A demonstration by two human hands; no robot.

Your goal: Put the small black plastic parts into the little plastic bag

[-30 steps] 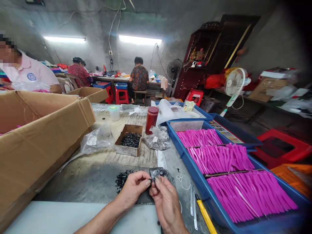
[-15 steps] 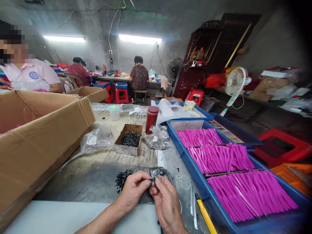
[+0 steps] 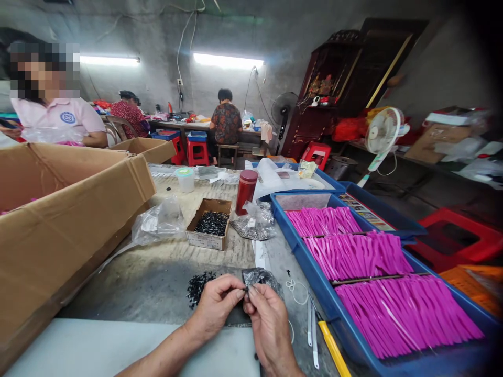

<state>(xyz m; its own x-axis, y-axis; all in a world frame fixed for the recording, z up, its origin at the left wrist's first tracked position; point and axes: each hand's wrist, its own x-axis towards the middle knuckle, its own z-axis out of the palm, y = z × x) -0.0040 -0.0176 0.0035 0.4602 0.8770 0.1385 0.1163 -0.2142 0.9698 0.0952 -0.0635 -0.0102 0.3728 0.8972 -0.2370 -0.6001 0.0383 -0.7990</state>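
My left hand (image 3: 218,305) and my right hand (image 3: 269,319) meet over the table, thumbs and forefingers pinched together. Between the fingertips is a small dark piece (image 3: 246,289), mostly hidden, too small to name. Just left of my hands lies a pile of small black parts (image 3: 197,288). Behind my right hand sits a dark shiny plastic bag (image 3: 262,276), partly covered by the fingers. A small cardboard box (image 3: 206,241) farther back holds many little black and silver pieces (image 3: 212,223).
Blue tray (image 3: 293,241) of magenta strips (image 3: 408,314) stands at right, beside a yellow-handled tool (image 3: 333,348). A big cardboard box (image 3: 78,209) blocks the left. Behind are a red canister (image 3: 246,193) and a clear bag (image 3: 159,222). A co-worker (image 3: 58,115) sits at far left.
My hands stay pinched together in nearly the same place, with slight finger movement. The co-worker at the left has shifted and turned, and the view has moved slightly.
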